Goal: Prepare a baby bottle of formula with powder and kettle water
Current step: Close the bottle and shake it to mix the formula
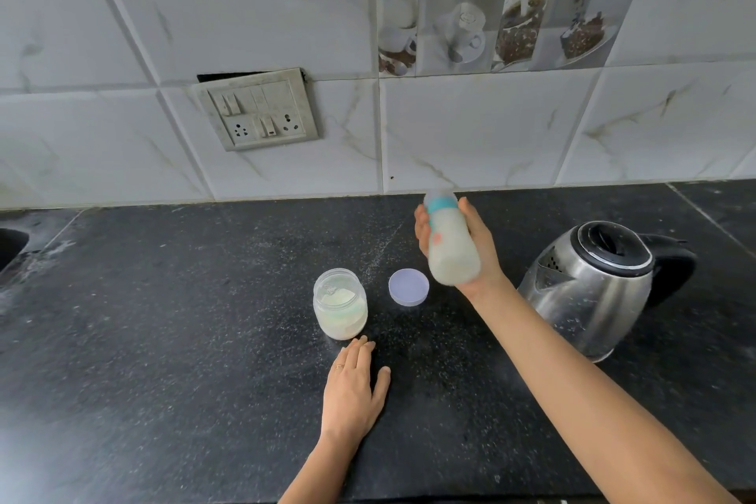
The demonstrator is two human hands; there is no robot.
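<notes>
No readable brand, label or writing anywhere; only a small orange mark on the bottle (pixel 452 245), too blurred to make out.

Bottle held in the right hand (pixel 470 245), above the surface (pixel 163 340), tilted with its top pointing away toward the wall. Blurred in the frame. Milky white liquid inside, filling most of the body. Teal collar ring near the top, pale cap or teat beyond it, indistinct. Right grip wrapped around the bottle's body, thumb on the near left side, fingers behind.

Jar (pixel 340 304) standing upright on the surface, left of the bottle and nearer the camera. Clear, open, partly full of pale powder. A clear scoop seemingly lying inside, hard to confirm. Lid (pixel 408 286) lying flat on the surface just right of the jar, apart from it, round and pale lilac.

Left hand (pixel 354 385) resting palm down on the surface just in front of the jar, fingertips close to its base, contact not clear. Left grip flat and spread, holding nothing. 1 ring on a finger.

Kettle (pixel 593 286) on the surface well right of the jar, steel body, black lid and handle, lid shut.

Switchboard (pixel 255 108) on the tiled wall behind the jar, with 2 sockets.
</notes>
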